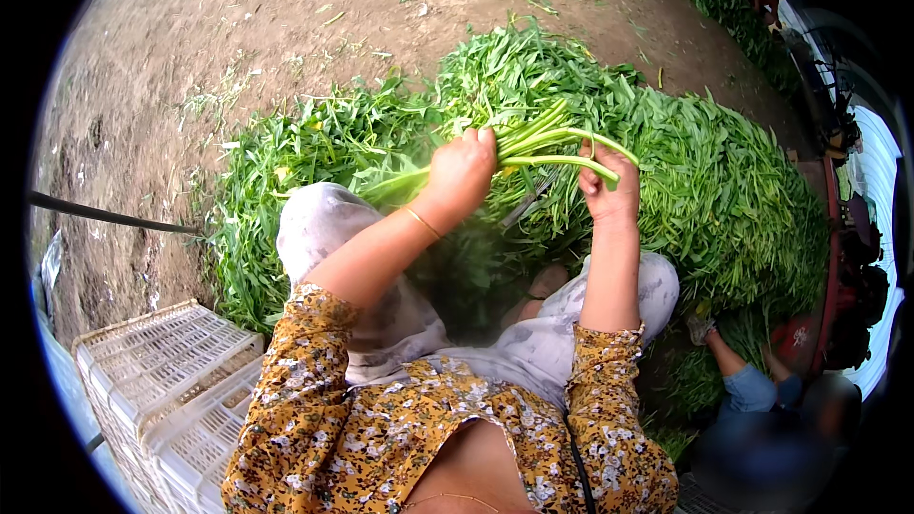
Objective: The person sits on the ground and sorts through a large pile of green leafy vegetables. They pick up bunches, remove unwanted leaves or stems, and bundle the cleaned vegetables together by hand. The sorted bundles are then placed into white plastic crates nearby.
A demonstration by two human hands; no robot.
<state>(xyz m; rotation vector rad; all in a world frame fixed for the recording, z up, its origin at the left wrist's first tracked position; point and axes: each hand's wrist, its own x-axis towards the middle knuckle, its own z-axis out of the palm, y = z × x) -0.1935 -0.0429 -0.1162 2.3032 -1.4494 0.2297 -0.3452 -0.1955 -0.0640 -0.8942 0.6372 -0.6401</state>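
Observation:
My left hand [463, 168] is closed around a bundle of green leafy-vegetable stems [532, 135], which look like water spinach. Its leaves trail down to the left, partly blurred, and the cut ends point right. My right hand [610, 178] is at those ends, fingers curled by the stems; two thicker stems bend across it. What lies inside its curled fingers is partly hidden. Beneath both hands spreads a large heap of the same greens [721, 193], reaching up to my knees. A thin dark strip [528, 198] lies on the heap between my forearms.
White plastic crates [171, 357] stand at lower left. A dark pole [114, 214] juts in from the left. Bare soil [343, 14] with scattered leaf scraps stretches beyond the heap. Another person [750, 392] sits at lower right. More greens [714, 0] lie at upper right.

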